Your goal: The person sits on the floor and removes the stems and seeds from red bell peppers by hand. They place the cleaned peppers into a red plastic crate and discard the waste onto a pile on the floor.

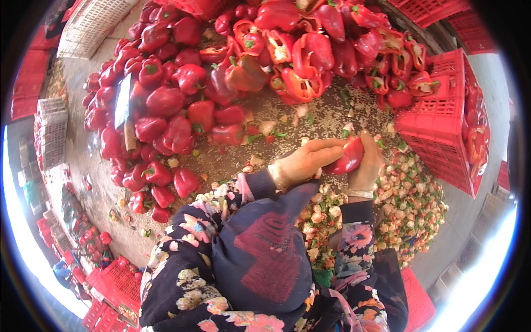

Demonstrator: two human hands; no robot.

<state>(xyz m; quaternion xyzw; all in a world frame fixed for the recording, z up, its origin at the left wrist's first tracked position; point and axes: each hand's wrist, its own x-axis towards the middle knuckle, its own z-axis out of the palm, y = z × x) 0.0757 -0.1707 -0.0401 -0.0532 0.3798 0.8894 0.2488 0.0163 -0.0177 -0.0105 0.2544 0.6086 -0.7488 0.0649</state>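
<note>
Between my two hands is a red bell pepper (347,158), low over the seed-strewn surface. My left hand (309,159), in a thin glove, lies against its left side with the fingers stretched over the top. On the other side my right hand (369,159), also thinly gloved, cups the pepper. Whole red peppers (166,101) are piled at the left, and a cleaver (124,110) with a wooden handle lies on them. Cut-open peppers (305,85) are heaped beyond my hands.
A red plastic crate (435,124) holding pepper pieces stands tilted at the right. Pepper cores and trimmings (408,203) are heaped below my right hand. A pale crate (93,27) stands at the upper left; more red crates (120,280) are at the lower left.
</note>
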